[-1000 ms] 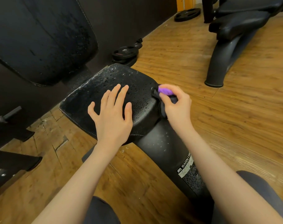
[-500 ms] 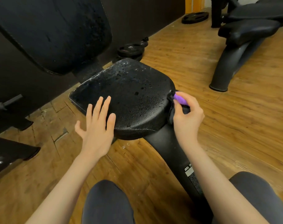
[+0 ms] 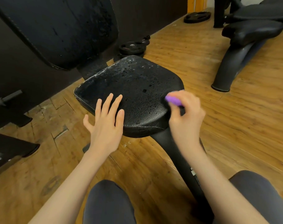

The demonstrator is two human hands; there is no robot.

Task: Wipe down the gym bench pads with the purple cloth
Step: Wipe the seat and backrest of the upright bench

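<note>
Right hand (image 3: 185, 117) pinches purple cloth (image 3: 173, 100) against right edge of wet black seat pad (image 3: 137, 88). Left hand (image 3: 106, 125), grip wide, fingers straight, rests on pad's near-left edge. Label on bench post (image 3: 182, 167) blurred, unreadable. Weight plates (image 3: 132, 46) on wood floor (image 3: 234, 126) beyond.
</note>
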